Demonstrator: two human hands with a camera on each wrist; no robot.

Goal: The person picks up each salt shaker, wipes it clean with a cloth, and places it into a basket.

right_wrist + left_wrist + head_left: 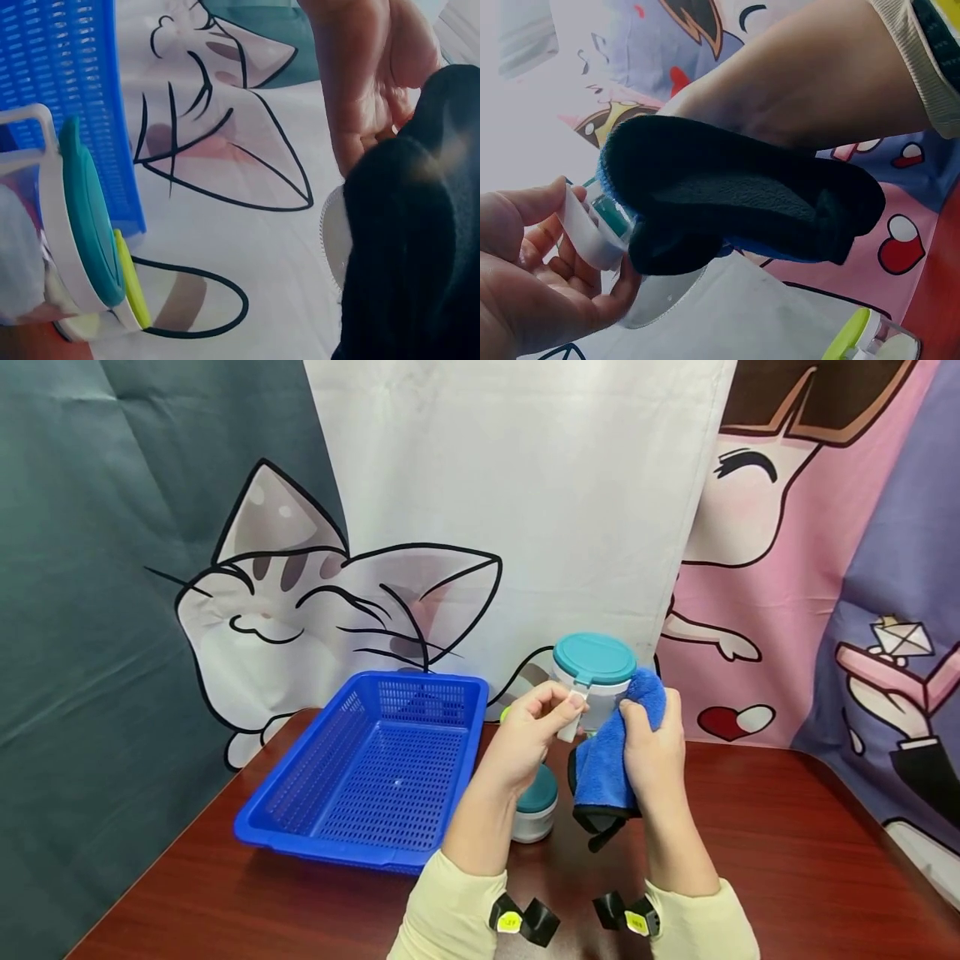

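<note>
A clear-bodied jar with a teal lid (596, 658) is held up above the table. My left hand (528, 727) grips its white handle (572, 717), thumb on the outer face. In my right hand (656, 743) is a blue cleaning cloth (606, 767) with a black edge, bunched against the jar's right side. From the left wrist view, the cloth's dark underside (735, 195) hides most of the jar. Below my left hand stands a second teal-lidded jar (534, 814), whose white handle shows in the right wrist view.
A blue perforated plastic basket (255, 827) sits left of my hands on the reddish-brown table (780, 843). Behind the second jar is a container with a lime-green lid (133, 281). A printed cartoon curtain (517, 468) hangs along the back.
</note>
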